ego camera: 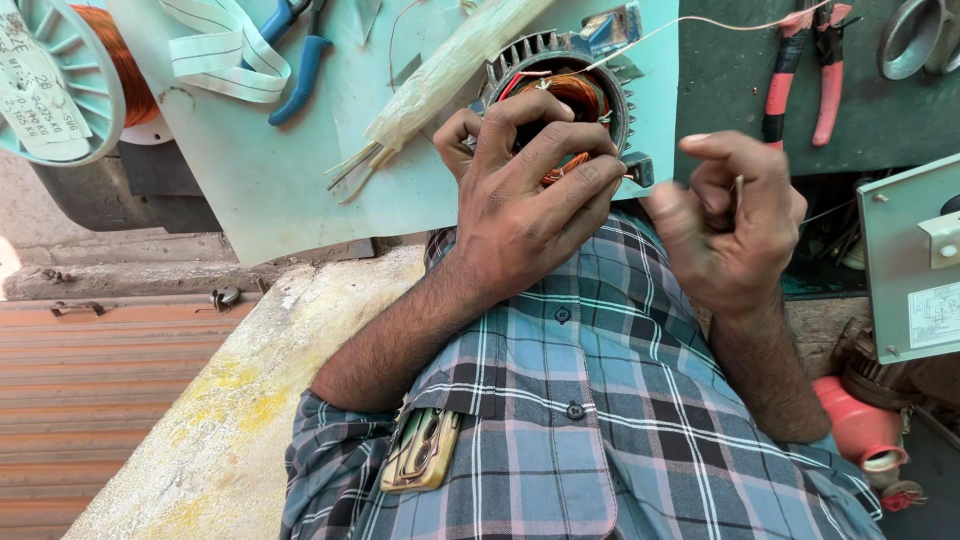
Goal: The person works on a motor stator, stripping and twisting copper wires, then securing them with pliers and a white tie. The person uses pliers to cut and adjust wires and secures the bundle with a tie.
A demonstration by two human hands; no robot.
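Note:
A finned grey motor stator [566, 62] with copper windings inside stands at the near edge of a pale blue sheet [280, 170]. My left hand [525, 195] lies over its front opening, fingers curled onto the copper coil. My right hand [728, 225] hovers just right of the stator, closed around a thin metal needle-like tool [738, 192], slightly blurred. A thin pale wire [700, 22] runs from the stator toward the upper right.
A spool of copper wire [70, 70] sits top left. White tape strips [225, 55], blue-handled pliers [300, 60] and a wrapped bundle of sticks [440, 75] lie on the sheet. Red-handled pliers [805, 70] lie top right. A grey metal box [910, 265] stands at right.

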